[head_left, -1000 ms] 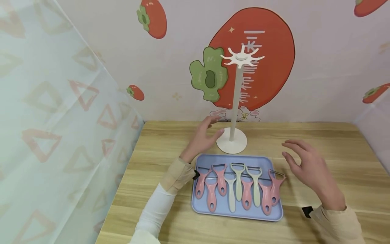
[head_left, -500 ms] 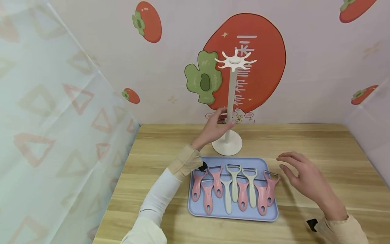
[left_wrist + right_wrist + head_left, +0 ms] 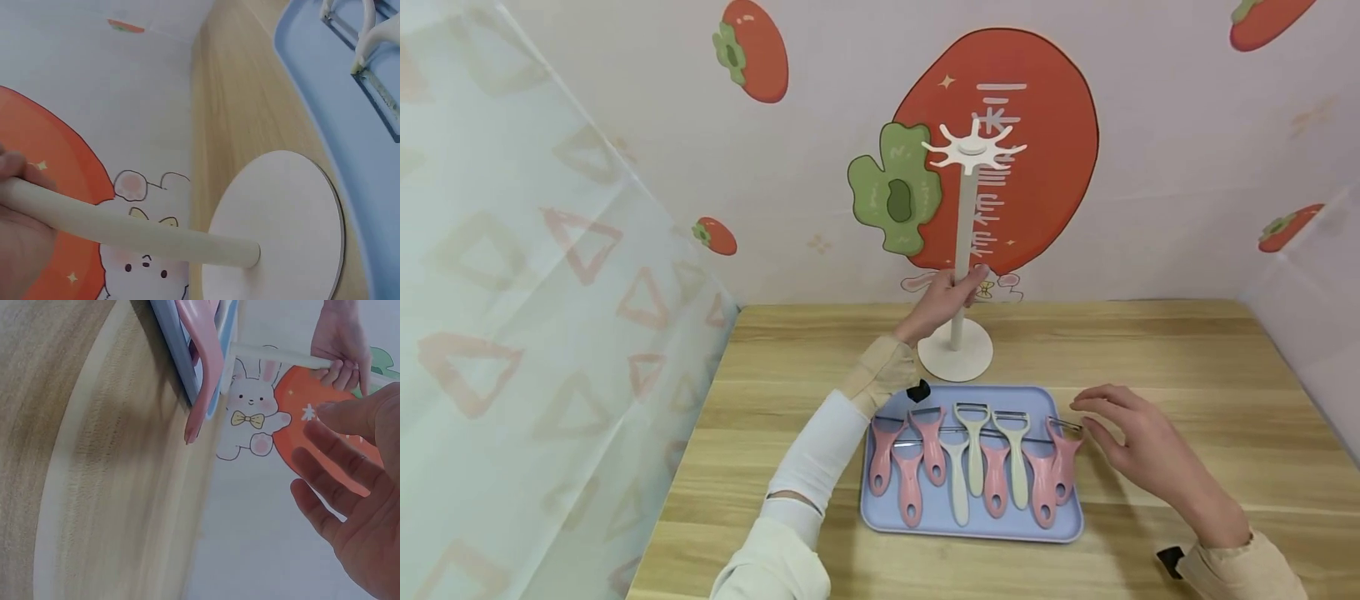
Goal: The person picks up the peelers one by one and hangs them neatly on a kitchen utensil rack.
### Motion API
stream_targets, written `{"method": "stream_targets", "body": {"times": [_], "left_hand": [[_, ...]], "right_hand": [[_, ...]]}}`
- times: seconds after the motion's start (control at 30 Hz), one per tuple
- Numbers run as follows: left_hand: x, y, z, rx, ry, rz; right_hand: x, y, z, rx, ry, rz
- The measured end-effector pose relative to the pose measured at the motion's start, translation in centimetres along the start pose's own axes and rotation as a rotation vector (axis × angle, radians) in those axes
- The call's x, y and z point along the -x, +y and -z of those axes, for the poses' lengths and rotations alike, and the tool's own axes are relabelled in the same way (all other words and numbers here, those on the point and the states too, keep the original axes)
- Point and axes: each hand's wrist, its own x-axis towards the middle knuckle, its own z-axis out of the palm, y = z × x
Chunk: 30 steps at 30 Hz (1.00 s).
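My left hand (image 3: 946,302) grips the pole of a white stand (image 3: 966,225) at its lower half, the fingers curled round it in the right wrist view. The stand has a round base (image 3: 281,212) on the table and a top of several upturned hooks (image 3: 973,150), which hold nothing. My right hand (image 3: 1138,437) hovers with relaxed fingers just right of a blue tray (image 3: 872,508). Closest to it is a pink peeler (image 3: 1064,462) at the tray's right edge, its blade end over the rim. Several pink and cream peelers lie in the tray, including a cream peeler (image 3: 976,454).
The wooden table (image 3: 775,400) meets a printed wall (image 3: 805,167) behind the stand and a pale side wall (image 3: 550,333) on the left. Thin metal rods (image 3: 951,430) cross the tray beneath the peelers.
My left hand has moved right to the stand's pole and closed round it. My right hand stays beside the tray, nearly still. The view has shifted slightly.
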Motion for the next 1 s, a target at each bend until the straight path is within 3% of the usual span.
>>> {"method": "stream_targets", "body": {"times": [0.23,0.63,1.0], "left_hand": [[-0.9,-1.0,-0.2,0.074,-0.016,-0.044],[-0.9,-0.8,-0.3,0.070,0.002,-0.049],[-0.8,-1.0,-0.4,0.072,-0.007,-0.051]], "right_hand": [[0.3,0.2,-0.6,-0.010,-0.051,0.065],[1.5,-1.4,-2.9,0.007,-0.275,0.096],[2.0,-1.1,-3.6,0.074,-0.249,0.156]]}}
